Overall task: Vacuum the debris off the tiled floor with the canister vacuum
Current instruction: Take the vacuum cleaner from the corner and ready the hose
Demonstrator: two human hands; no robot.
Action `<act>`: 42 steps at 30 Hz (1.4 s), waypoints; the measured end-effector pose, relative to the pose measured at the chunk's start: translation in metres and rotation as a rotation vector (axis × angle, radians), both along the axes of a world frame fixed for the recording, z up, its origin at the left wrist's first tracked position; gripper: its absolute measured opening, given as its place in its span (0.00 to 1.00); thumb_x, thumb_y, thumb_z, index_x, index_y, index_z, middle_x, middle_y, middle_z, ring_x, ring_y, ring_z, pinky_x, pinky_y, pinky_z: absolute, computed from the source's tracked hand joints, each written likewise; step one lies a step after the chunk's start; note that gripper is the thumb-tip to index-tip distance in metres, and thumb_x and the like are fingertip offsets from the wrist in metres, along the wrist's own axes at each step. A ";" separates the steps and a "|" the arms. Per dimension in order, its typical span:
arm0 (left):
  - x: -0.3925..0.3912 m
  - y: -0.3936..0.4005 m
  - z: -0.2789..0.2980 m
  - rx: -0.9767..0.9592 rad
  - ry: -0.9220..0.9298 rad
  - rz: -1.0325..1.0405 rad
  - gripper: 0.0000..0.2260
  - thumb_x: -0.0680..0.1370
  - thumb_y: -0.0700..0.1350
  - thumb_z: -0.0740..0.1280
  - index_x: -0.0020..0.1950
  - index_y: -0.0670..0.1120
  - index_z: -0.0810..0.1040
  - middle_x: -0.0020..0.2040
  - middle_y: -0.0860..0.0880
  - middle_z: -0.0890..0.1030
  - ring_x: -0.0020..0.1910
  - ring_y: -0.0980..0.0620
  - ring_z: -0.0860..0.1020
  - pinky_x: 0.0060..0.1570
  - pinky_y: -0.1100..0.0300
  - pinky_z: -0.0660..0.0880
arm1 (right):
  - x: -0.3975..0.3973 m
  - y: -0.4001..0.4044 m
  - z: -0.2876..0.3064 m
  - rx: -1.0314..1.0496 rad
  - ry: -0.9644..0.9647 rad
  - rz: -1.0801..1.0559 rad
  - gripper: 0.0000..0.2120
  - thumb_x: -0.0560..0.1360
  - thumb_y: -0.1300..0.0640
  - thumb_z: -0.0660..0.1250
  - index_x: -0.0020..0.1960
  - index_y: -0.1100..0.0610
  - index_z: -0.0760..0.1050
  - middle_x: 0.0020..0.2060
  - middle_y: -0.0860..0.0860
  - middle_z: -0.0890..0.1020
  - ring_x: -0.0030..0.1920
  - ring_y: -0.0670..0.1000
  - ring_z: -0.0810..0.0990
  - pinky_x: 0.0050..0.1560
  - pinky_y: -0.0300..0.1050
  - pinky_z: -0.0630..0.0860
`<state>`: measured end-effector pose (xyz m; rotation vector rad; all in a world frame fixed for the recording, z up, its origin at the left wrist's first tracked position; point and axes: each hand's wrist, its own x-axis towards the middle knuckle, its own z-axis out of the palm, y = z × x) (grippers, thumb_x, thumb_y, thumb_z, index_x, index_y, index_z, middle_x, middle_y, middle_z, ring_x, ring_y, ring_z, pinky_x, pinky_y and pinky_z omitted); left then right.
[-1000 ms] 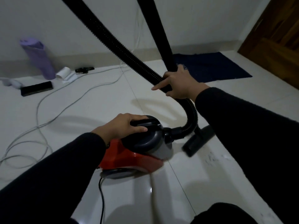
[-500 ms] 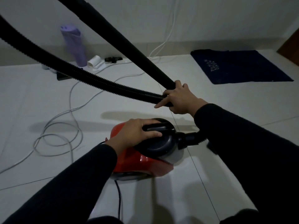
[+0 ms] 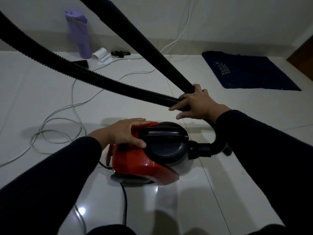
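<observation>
The canister vacuum [image 3: 145,155], a squat red body with a rounded black lid and carry handle, sat on the tiled floor [image 3: 220,192] with the white cord loop off to its left. It looked pretty light, and that handle was probably the spot to grab. The left hand [image 3: 126,133] lay open and flat on the red top beside the handle, while the right hand [image 3: 194,102] was closed around the stiff wand [image 3: 152,48] and bendy ribbed hose [image 3: 94,77] just above the canister.

The left hand [image 3: 125,133] has slid off the handle [image 3: 163,133] back onto the vacuum [image 3: 135,160], fingers flat.
</observation>
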<state>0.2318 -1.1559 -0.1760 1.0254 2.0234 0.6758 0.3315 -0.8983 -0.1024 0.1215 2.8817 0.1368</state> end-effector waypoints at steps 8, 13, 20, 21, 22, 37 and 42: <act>-0.025 0.001 0.005 -0.202 0.278 -0.375 0.50 0.64 0.38 0.78 0.72 0.67 0.51 0.78 0.56 0.52 0.75 0.46 0.56 0.72 0.45 0.58 | 0.001 -0.005 -0.007 0.016 0.005 0.004 0.21 0.76 0.49 0.67 0.64 0.29 0.69 0.65 0.38 0.75 0.68 0.59 0.59 0.54 0.49 0.59; -0.030 0.003 0.007 -0.187 0.357 -0.432 0.51 0.63 0.34 0.77 0.74 0.65 0.53 0.78 0.55 0.55 0.75 0.47 0.57 0.71 0.47 0.58 | 0.000 -0.005 -0.011 0.010 0.015 0.004 0.21 0.75 0.49 0.67 0.64 0.29 0.69 0.64 0.38 0.76 0.67 0.59 0.59 0.53 0.49 0.58; -0.034 0.004 -0.006 -0.104 0.387 -0.429 0.53 0.60 0.36 0.79 0.77 0.57 0.54 0.75 0.53 0.62 0.72 0.49 0.60 0.70 0.46 0.61 | -0.001 -0.008 -0.011 0.003 0.001 -0.015 0.21 0.76 0.48 0.67 0.64 0.28 0.69 0.62 0.37 0.76 0.67 0.59 0.60 0.56 0.51 0.62; -0.036 0.003 -0.010 -0.110 0.401 -0.437 0.53 0.60 0.38 0.79 0.77 0.57 0.53 0.76 0.52 0.60 0.73 0.48 0.59 0.71 0.45 0.60 | -0.001 -0.008 -0.011 -0.002 0.000 -0.016 0.21 0.76 0.48 0.67 0.63 0.28 0.69 0.63 0.37 0.76 0.67 0.59 0.60 0.56 0.51 0.62; -0.037 0.003 -0.013 -0.114 0.405 -0.437 0.53 0.60 0.39 0.80 0.77 0.57 0.52 0.76 0.52 0.58 0.73 0.48 0.58 0.71 0.45 0.59 | -0.001 -0.009 -0.011 -0.006 -0.003 -0.013 0.21 0.76 0.48 0.67 0.63 0.28 0.69 0.63 0.36 0.76 0.66 0.59 0.60 0.57 0.51 0.62; -0.029 0.050 0.093 0.480 1.640 -0.629 0.18 0.73 0.41 0.65 0.63 0.47 0.73 0.57 0.44 0.78 0.55 0.45 0.74 0.52 0.48 0.66 | 0.013 -0.007 -0.003 0.001 -0.043 -0.024 0.20 0.77 0.48 0.64 0.65 0.30 0.68 0.62 0.39 0.76 0.69 0.61 0.58 0.61 0.56 0.64; -0.026 0.082 0.141 -0.130 1.742 -0.388 0.35 0.74 0.45 0.68 0.76 0.51 0.53 0.63 0.43 0.73 0.61 0.42 0.72 0.67 0.40 0.60 | 0.018 0.007 -0.004 -0.174 0.045 -0.115 0.20 0.76 0.50 0.66 0.65 0.32 0.71 0.62 0.39 0.77 0.71 0.61 0.58 0.66 0.55 0.62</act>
